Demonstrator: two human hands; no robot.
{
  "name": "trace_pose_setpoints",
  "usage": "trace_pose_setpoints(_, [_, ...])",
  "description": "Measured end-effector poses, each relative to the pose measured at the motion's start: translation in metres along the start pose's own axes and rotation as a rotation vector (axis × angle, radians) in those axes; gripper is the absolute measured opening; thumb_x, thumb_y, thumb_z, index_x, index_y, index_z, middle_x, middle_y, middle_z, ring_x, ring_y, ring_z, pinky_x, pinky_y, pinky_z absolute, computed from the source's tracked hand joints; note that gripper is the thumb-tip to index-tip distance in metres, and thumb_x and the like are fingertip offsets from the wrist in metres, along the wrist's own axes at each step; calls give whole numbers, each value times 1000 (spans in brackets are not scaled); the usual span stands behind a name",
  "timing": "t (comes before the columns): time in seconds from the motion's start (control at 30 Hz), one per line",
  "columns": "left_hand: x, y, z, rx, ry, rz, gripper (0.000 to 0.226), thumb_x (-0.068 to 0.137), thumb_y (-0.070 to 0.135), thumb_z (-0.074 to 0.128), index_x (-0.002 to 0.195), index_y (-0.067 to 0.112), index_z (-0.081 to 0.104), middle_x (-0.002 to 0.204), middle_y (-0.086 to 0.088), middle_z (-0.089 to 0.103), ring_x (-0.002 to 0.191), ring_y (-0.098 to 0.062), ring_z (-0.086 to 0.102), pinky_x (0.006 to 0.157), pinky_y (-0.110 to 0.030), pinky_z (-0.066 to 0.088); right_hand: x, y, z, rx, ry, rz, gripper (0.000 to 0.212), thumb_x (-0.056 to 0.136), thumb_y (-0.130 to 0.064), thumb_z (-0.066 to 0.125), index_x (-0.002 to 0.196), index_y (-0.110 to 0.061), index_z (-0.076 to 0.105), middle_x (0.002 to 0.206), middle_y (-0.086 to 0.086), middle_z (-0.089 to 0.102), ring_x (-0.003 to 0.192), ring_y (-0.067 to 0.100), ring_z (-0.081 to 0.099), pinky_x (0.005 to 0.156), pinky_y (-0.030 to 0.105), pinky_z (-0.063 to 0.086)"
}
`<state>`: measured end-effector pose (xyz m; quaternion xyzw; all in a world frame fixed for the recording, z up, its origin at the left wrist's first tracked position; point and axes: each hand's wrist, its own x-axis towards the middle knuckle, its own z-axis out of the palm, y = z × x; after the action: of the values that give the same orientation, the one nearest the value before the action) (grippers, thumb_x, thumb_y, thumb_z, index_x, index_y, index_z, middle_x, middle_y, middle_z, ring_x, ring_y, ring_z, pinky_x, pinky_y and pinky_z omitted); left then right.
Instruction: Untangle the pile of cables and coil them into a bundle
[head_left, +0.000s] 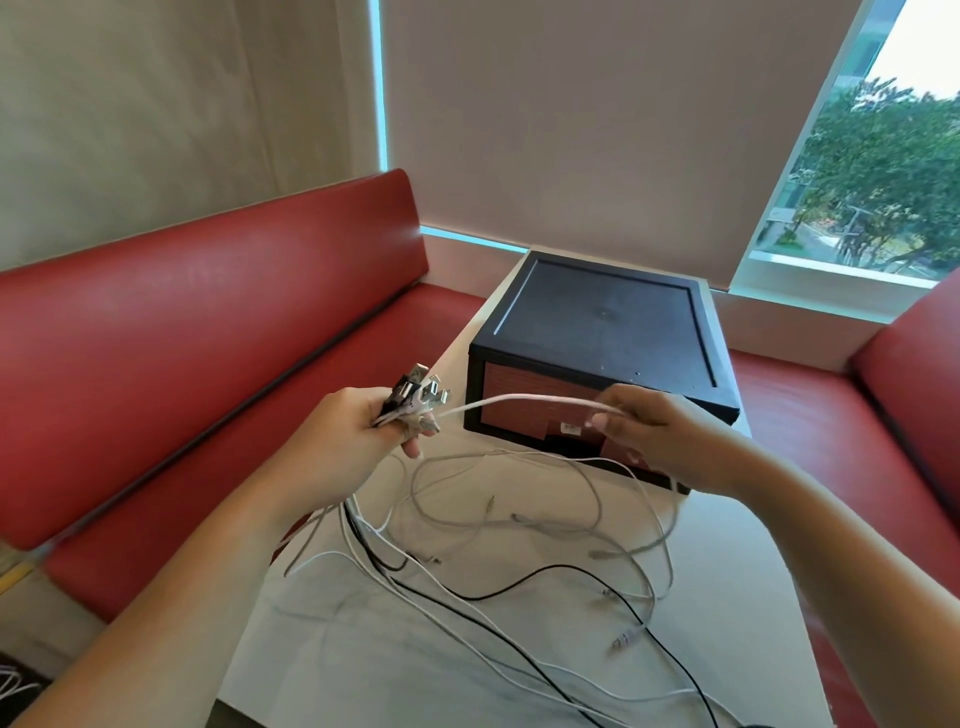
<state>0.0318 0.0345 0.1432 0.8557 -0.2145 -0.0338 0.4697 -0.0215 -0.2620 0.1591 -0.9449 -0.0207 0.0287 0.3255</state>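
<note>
Your left hand (358, 421) grips the bunch of USB plugs (418, 395), your right hand (631, 423) pinches one white cable (530, 400) stretched between them. Rest of the cables (519, 545) sprawl on the worktop (322, 649). Slide along slowly, don't yank knots tight.

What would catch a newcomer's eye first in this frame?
The two hands mid-frame draw the eye: the left hand grips a bunch of cable plugs, and the right hand pinches a white cable stretched between them. Below, loose cables, white and black, sprawl over the white table, with a black box at its far end. A red bench runs along the left.
</note>
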Motion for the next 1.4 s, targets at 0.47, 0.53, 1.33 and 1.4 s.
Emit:
trace_pose_setpoints(0.47, [8,7,-2,78,-105,51,32,91,27,59,67,47,68,74,3,71,72,-23,63,73,-40,49,10,-20,31,-505,192,-682,30,96,-27,42,113,-25,67,98,-9,60,82,13,62,61,34,56])
trace_pose_setpoints(0.53, [10,8,-4,151,-111,70,46,94,16,57,65,51,66,73,6,70,60,-12,54,62,-32,43,9,-15,36,-547,184,-714,24,91,-13,58,109,-25,69,95,-10,60,84,11,61,61,32,55])
trace_pose_setpoints(1.33, [14,-14,5,54,-12,-3,57,65,67,56,94,22,76,93,-13,73,79,-10,51,81,-46,49,-1,13,34,-339,119,-359,22,92,-5,53,98,-19,69,85,-15,62,80,5,60,75,19,48])
trace_pose_setpoints(1.4, [13,-2,23,93,-47,68,35,79,48,63,91,19,76,82,-11,72,72,-7,48,72,-38,46,0,0,39,-300,116,-353,23,92,-6,51,96,-21,68,79,-18,60,76,-1,57,72,14,44])
